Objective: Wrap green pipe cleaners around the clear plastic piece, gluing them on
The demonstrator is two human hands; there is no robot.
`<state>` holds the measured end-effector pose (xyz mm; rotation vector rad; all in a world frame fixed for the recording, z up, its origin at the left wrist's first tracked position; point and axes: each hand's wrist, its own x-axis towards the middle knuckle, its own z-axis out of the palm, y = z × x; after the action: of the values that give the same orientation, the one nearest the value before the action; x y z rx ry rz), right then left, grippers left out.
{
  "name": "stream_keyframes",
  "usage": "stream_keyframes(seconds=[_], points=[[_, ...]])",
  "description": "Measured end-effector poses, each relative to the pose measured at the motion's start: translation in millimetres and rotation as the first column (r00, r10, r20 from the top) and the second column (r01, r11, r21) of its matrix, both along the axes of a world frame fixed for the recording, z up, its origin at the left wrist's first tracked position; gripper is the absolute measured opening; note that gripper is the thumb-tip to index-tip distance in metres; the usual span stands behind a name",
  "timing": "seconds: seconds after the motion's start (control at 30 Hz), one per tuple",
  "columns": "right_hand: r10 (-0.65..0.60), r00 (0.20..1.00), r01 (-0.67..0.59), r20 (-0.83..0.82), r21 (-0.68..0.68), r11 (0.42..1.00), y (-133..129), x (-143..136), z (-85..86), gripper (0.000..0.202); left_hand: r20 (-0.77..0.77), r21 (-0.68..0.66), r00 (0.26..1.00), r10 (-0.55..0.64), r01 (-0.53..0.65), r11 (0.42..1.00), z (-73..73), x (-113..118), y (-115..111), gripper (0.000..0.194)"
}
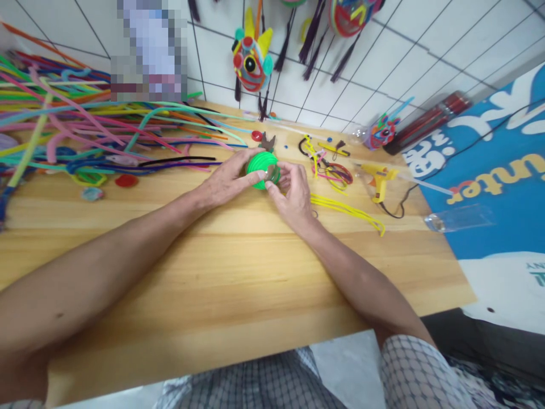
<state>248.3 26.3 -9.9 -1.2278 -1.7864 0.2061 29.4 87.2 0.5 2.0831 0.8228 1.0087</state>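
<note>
A round green piece, wound in ridges like coiled cord (256,163), is held over the wooden table. My left hand (227,180) is closed on its left side, thumb across the front. My right hand (293,190) is closed at its right edge, with fingertips and thumb pinching at the rim. A small brownish-grey patch (271,172) shows on the green piece between my thumbs; what it is, I cannot make out. Just behind lie a dark brown cut shape (267,142) and a small red round piece (256,136).
Many coloured fuzzy stems (85,122) are heaped at the left. Yellow stems (349,210), a yellow glue gun (378,180) with a black cord, and a dark red flask (430,122) are to the right. Colourful tasselled masks (252,62) hang on the tiled wall.
</note>
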Motion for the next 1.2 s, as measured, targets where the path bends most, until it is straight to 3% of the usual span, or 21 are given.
stream_keyframes(seconds=[0.5,0.93,1.2], points=[[-0.009,0.999,0.008,0.037,0.026,1.000,2.7,-1.2,-5.6,0.039,0.010,0.031,1.000,0.012,-0.013,0.999,-0.3,1.3,0.0,0.076],[-0.025,0.998,0.024,0.060,0.011,1.000,0.3,-2.5,-3.4,0.039,-0.025,-0.021,0.999,0.024,-0.025,0.999,-0.2,-0.2,-0.1,0.073],[0.022,0.996,-0.030,0.083,0.106,0.994,-3.7,-4.4,4.3,0.035,-0.003,-0.035,0.999,0.046,-0.046,0.998,-0.4,1.6,-0.6,0.078]])
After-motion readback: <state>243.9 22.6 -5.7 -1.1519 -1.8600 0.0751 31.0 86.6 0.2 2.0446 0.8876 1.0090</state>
